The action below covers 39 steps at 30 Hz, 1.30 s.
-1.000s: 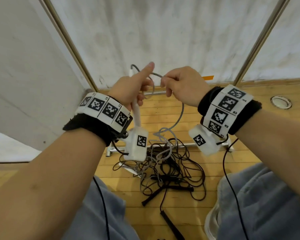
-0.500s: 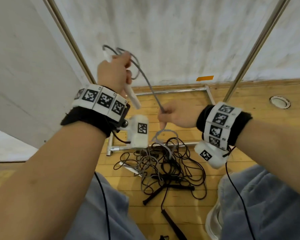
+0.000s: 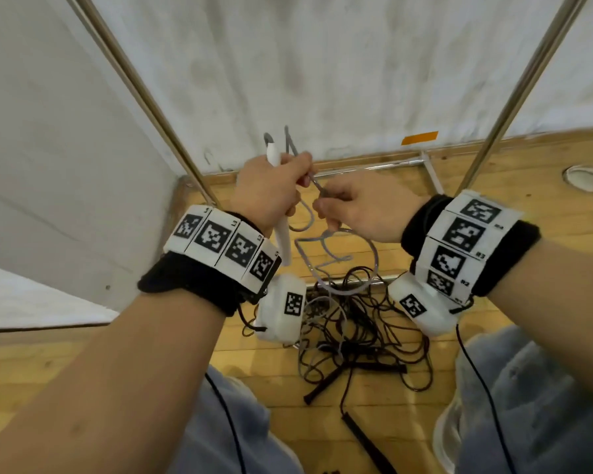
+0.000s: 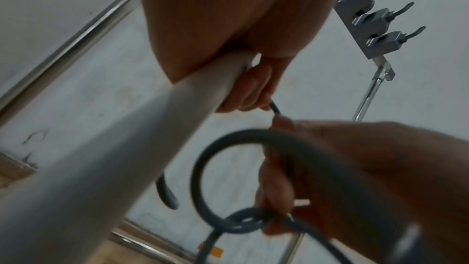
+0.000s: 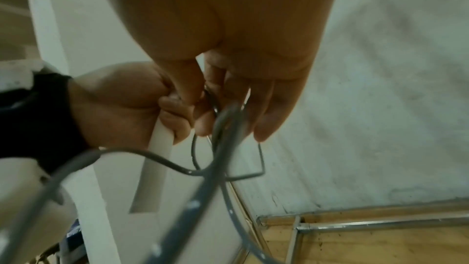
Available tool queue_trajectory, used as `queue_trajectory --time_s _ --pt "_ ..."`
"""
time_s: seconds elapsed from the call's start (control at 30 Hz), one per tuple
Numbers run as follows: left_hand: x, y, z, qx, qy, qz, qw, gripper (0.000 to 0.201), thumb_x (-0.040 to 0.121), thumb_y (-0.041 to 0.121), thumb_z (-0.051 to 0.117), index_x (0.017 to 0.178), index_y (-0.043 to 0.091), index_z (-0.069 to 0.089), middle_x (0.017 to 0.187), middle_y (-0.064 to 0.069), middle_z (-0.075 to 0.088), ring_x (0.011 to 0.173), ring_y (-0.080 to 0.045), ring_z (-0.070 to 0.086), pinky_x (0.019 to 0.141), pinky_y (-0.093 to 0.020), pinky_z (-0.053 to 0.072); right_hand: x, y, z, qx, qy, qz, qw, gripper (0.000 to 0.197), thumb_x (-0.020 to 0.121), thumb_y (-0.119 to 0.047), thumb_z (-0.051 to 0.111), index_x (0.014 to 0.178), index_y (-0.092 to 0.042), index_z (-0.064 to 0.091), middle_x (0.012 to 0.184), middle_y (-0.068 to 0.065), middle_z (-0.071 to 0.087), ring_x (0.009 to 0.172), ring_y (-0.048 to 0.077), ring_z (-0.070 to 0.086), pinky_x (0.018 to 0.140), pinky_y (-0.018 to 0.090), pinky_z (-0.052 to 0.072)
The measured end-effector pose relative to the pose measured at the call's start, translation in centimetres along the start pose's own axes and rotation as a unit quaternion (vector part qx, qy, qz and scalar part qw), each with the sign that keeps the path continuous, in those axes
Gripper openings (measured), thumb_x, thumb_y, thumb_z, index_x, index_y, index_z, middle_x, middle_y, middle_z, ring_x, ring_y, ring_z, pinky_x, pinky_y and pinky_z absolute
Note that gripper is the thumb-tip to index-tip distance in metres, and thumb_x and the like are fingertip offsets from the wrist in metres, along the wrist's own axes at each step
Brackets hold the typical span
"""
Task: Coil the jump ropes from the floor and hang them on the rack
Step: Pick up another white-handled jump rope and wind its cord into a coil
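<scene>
My left hand (image 3: 271, 189) grips the white handle (image 3: 283, 237) of a grey jump rope, together with a few gathered loops of its cord (image 3: 290, 142). Close beside it, my right hand (image 3: 353, 206) pinches the same grey cord (image 3: 339, 258), which hangs in curls down to the floor. In the left wrist view the handle (image 4: 114, 158) runs out of my left fist and the cord (image 4: 203, 160) loops by my right fingers. A tangle of black jump ropes (image 3: 367, 336) lies on the wooden floor below my hands. The rack's grey hooks (image 4: 375, 21) show up high.
Two slanted metal poles of the rack (image 3: 144, 97) (image 3: 514, 97) frame the space, with its base bars (image 3: 374, 165) on the floor by the wall. My knees in blue trousers (image 3: 528, 405) flank the rope pile. A round floor fitting (image 3: 586, 176) lies at the right.
My left hand came back down from its raised position and my right hand rose to meet it, bringing another length of grey cord to the gathered loops.
</scene>
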<state>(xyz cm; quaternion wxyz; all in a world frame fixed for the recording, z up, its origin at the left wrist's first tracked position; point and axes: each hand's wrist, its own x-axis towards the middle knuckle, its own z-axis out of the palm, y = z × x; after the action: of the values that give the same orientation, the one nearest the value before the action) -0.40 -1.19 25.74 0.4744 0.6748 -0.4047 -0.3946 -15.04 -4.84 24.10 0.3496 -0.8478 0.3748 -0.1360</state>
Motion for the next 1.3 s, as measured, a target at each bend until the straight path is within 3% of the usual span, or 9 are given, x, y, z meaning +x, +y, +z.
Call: queue_trajectory --time_s 0.1,0.27,0.5,0.63,0.77,0.9,1.03,1.17,1.3 --pt "0.8 0.2 -0.8 -0.022 0.087 0.002 0.996 0.031 0.096 0.022 0.054 0.067 0.015 0.064 0.06 0.004 0.057 0.042 -0.011 0.04 0.043 -0.024 0.034 0.2 0.3 0.2 0.035 -0.035 0.016 0.999 0.018 0.093 -0.023 0.052 0.082 -0.017 0.065 0.078 -0.007 0.069 0.073 0.01 0.059 0.071 0.022 0.044" --pt "1.3 -0.3 -1.3 -0.03 0.123 0.006 0.992 0.029 0.095 0.022 0.052 0.07 0.016 0.064 0.062 0.004 0.06 0.043 -0.011 0.043 0.046 -0.026 0.036 0.6 0.6 -1.0 0.014 0.006 0.019 1.0 0.023 0.095 -0.024 0.05 0.084 -0.013 0.068 0.086 0.0 0.069 0.079 0.017 0.06 0.068 0.022 0.041" --pt "0.0 -0.1 0.0 -0.025 -0.08 0.002 0.996 0.029 0.089 0.034 0.064 0.069 0.013 0.065 0.06 0.004 0.058 0.041 -0.009 0.039 0.042 -0.023 0.033 0.3 -0.9 -2.5 0.048 0.077 -0.037 0.995 0.037 0.094 -0.022 0.05 0.058 -0.029 0.053 0.061 -0.005 0.06 0.053 0.005 0.049 0.053 0.021 0.036" --pt "0.7 1.3 -0.7 -0.087 0.015 0.053 0.995 0.026 0.093 0.023 0.059 0.07 0.014 0.067 0.057 0.006 0.062 0.038 -0.008 0.041 0.039 -0.02 0.033 -0.4 -0.1 -2.2 0.045 0.008 -0.011 0.999 0.032 0.093 -0.028 0.054 0.065 -0.014 0.062 0.06 -0.008 0.062 0.05 0.001 0.049 0.053 0.012 0.035" --pt "2.3 1.6 -3.3 -0.187 0.135 0.028 0.973 0.025 0.093 0.022 0.057 0.071 0.015 0.066 0.058 0.007 0.063 0.04 -0.006 0.043 0.04 -0.019 0.036 -1.2 1.4 -1.0 -0.001 -0.083 0.023 0.996 0.03 0.095 -0.025 0.05 0.073 -0.015 0.067 0.079 -0.002 0.071 0.08 0.013 0.062 0.077 0.026 0.045" --pt "2.7 0.7 -3.2 -0.133 0.099 -0.036 0.985 0.033 0.089 0.045 0.058 0.079 0.015 0.068 0.072 0.005 0.072 0.044 -0.008 0.047 0.043 -0.022 0.038 -0.7 1.5 -2.2 0.072 -0.021 0.024 0.997 0.031 0.098 -0.017 0.044 0.071 -0.017 0.058 0.065 -0.006 0.068 0.062 -0.003 0.06 0.059 0.007 0.041" --pt "1.8 0.6 -1.0 -0.055 -0.023 -0.086 0.995 0.075 0.055 0.083 0.06 0.083 0.014 0.073 0.063 0.006 0.059 0.042 -0.009 0.043 0.041 -0.021 0.036 -0.7 0.8 -3.1 0.062 0.037 0.012 0.997 0.029 0.097 -0.019 0.045 0.071 -0.02 0.058 0.057 -0.006 0.063 0.051 0.001 0.057 0.054 0.01 0.041" --pt "0.0 0.6 1.9 -0.008 -0.097 -0.008 0.995 0.038 0.081 0.046 0.067 0.083 0.008 0.069 0.06 0.004 0.054 0.041 -0.01 0.04 0.043 -0.024 0.034 -1.5 0.0 -2.8 -0.003 0.024 0.004 1.0 0.035 0.097 -0.021 0.045 0.063 -0.019 0.056 0.06 -0.002 0.064 0.049 0.0 0.054 0.05 0.008 0.037" --pt "0.1 1.7 1.5 -0.071 0.015 0.031 0.997 0.021 0.089 0.019 0.062 0.072 0.007 0.065 0.05 0.008 0.056 0.039 -0.011 0.04 0.042 -0.023 0.032 -2.1 -0.5 -2.8 -0.015 0.029 -0.007 0.999 0.038 0.096 -0.026 0.05 0.06 -0.017 0.055 0.055 -0.006 0.06 0.043 -0.002 0.049 0.049 0.008 0.036"
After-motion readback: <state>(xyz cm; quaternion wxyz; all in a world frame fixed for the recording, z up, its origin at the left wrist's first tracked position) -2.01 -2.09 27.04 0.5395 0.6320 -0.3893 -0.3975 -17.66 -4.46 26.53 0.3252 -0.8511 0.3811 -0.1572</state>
